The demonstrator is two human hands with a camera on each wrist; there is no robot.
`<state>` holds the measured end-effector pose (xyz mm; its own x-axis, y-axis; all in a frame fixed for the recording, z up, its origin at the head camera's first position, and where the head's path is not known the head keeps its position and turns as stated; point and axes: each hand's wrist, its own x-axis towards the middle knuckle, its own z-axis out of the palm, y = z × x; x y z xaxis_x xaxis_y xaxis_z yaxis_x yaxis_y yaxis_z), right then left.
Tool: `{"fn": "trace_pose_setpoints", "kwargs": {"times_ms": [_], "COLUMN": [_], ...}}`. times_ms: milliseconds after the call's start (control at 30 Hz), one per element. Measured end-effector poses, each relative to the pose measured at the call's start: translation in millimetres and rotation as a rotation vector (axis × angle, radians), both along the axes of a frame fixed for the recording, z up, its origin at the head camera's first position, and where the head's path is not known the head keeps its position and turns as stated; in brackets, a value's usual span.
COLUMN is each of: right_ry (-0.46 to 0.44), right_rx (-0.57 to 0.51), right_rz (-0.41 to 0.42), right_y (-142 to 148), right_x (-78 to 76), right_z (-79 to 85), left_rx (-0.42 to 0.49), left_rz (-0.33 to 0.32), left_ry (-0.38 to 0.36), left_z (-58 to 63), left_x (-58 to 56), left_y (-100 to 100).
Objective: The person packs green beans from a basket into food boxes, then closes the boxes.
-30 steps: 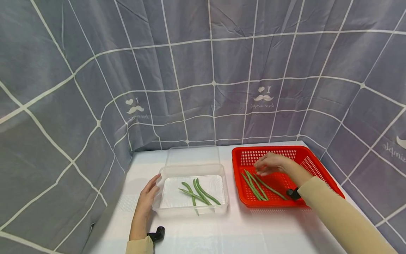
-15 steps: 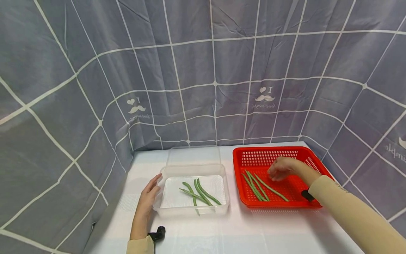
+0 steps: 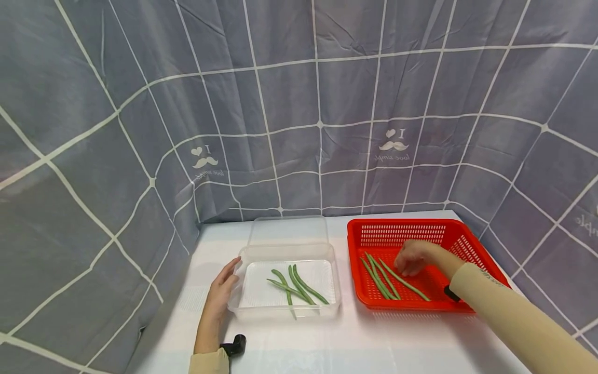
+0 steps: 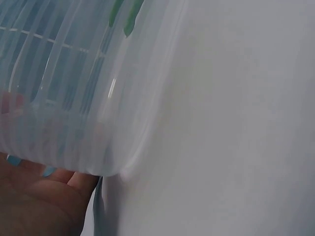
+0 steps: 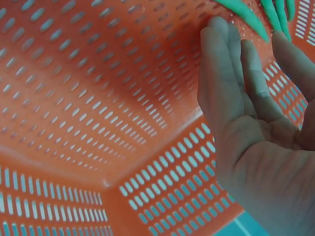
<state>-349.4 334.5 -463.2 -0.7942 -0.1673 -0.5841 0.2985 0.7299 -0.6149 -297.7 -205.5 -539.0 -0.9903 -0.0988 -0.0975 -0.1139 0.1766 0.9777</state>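
Note:
My right hand (image 3: 413, 257) is inside the red plastic basket (image 3: 369, 302), fingers loosely bent. In the right wrist view, the fingers (image 5: 219, 73) reach down near one green bean (image 5: 246, 17), with nothing gripped between fingers and thumb. Several green beans (image 3: 380, 278) lie in the left part of the basket. My left hand (image 3: 219, 296) rests against the left side of a clear plastic container (image 3: 285, 311), fingers along its wall. Several more green beans (image 3: 299, 285) lie crossed inside this container. In the left wrist view, the ribbed container wall (image 4: 64, 123) partly hides the left fingers.
The container's clear lid (image 3: 288, 231) lies flat behind it. Both containers stand side by side on a white table (image 3: 299, 348). A grey curtain (image 3: 294, 104) with white lines encloses the back and sides.
My right hand has moved slightly right and lower within the basket, away from the left-hand beans. The left hand stays against the container. Everything shifts slightly as the head view moves.

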Motion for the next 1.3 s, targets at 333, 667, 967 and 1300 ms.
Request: {"fn": "trace_pose_setpoints", "kwargs": {"times_ms": [333, 667, 967, 1300], "right_ry": [-0.007, 0.059, 0.042, 0.031], "right_rx": [0.012, 0.071, 0.052, -0.081], "right_rz": [0.009, -0.001, 0.002, -0.035], "right_y": [-11.5, -22.8, -22.1, -18.7], "right_x": [-0.2, 3.4, 3.3, -3.1], "right_z": [-13.0, -17.1, -17.4, -9.6], "left_rx": [-0.011, 0.012, 0.006, 0.008], "left_rz": [0.003, -0.003, -0.007, -0.006], "left_ry": [-0.019, -0.001, -0.017, -0.003], "left_z": [0.1, 1.7, -1.8, -0.2], "left_x": [1.5, 2.6, 0.7, 2.3], "left_y": [-0.8, 0.0, -0.8, 0.0]}}
